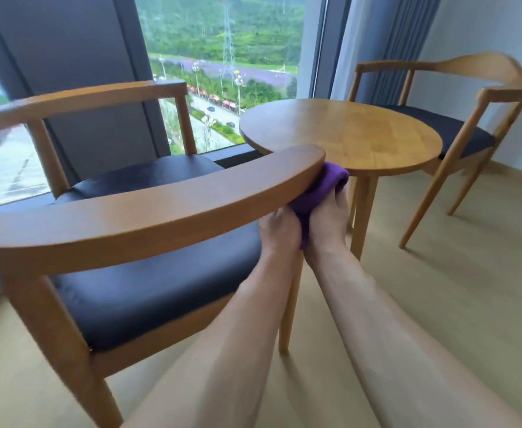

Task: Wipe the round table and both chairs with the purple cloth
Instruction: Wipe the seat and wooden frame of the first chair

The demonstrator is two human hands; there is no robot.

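Two hands work the same spot: left hand (279, 231) and right hand (326, 217) both grip the purple cloth (318, 188), bunched between them just under the outer end of the near chair's (148, 208) curved armrest. Fingers of both curl into the fabric; the cloth touches the underside and end edge of the rail. Judgement: two-handed hold lets the cloth wrap the rail end, so the lower face and edge get wiped in one pass.

Step in hand, as judged: near chair's frame. Nothing here shows whether the desk (343, 135) or the far chair (457, 131) has been wiped.

Surroundings: round wooden desk stands just beside the armrest end, its rim close behind the cloth. Far chair sits on the desk's other side, near a curtain (389, 41) and white wall. Window (222, 57) behind the near chair looks out on road and green hillside. Near seat has a dark cushion (148, 282).

In the way: the gap between armrest end and desk rim looks tight, so sweeping past the rail end risks knuckles meeting the desk edge. The chair's front leg stands directly below the hands.
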